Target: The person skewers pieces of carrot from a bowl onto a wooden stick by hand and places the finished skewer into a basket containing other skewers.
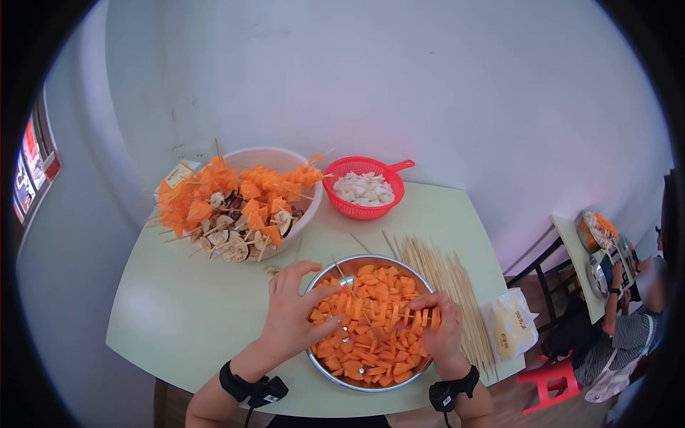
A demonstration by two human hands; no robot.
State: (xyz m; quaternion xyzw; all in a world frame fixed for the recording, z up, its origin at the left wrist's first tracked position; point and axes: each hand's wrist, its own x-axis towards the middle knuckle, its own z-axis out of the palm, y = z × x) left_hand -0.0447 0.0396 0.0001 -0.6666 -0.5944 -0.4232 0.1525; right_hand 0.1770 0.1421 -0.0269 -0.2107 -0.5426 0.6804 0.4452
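Observation:
A steel bowl full of cut orange carrot slices stands at the table's front edge. Above the slices, my right hand is closed around the right end of a carrot skewer, with slices strung in a row. My left hand is over the bowl's left rim, thumb and fingers apart near the skewer's left end, with nothing visible between them. Another thin stick leans in the bowl. Loose bamboo sticks lie in a bundle right of the bowl.
Behind stand a white basin heaped with finished skewers and a red colander of white pieces. A plastic packet lies at the table's right edge. At far right, a person works at another table near a red stool.

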